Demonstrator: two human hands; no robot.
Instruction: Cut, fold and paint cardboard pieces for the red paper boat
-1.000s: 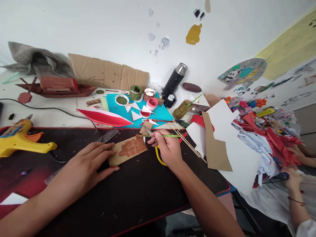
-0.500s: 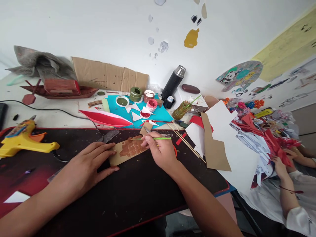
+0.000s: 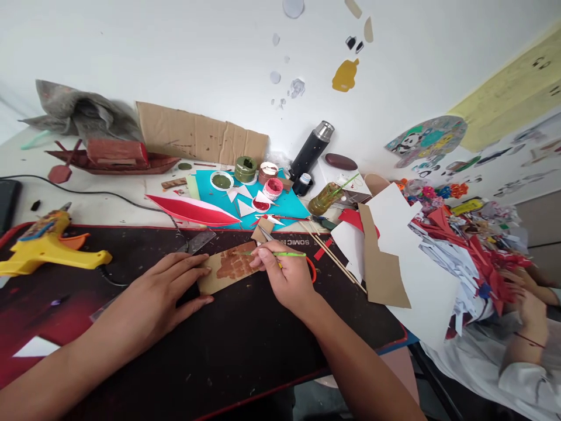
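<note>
My right hand (image 3: 287,272) pinches a thin paintbrush (image 3: 291,254) with a green handle. Its tip points left over a cardboard strip (image 3: 214,282), whose middle and right parts carry patchy brown paint. My left hand (image 3: 175,286) lies with fingers stretched out and thumb apart, fingertips touching the strip's bare left end. Under and beside the right hand are scissors, with grey blades (image 3: 265,231) above it and an orange handle (image 3: 312,270) showing to its right. A small cardboard piece (image 3: 259,229) lies just beyond the strip. The strip's right end is hidden by my right hand.
A yellow glue gun (image 3: 56,248) lies left on the black mat (image 3: 245,345). Paint jars (image 3: 245,169) stand on blue paper (image 3: 205,186) behind, near a brown model boat (image 3: 116,159). Right are wooden sticks (image 3: 337,258), cut cardboard (image 3: 385,269) and another person's hand (image 3: 532,310).
The view has shifted slightly, so the scene sits a little further right. The brush tip has moved slightly on the painted area. The other person's hand has moved right.
</note>
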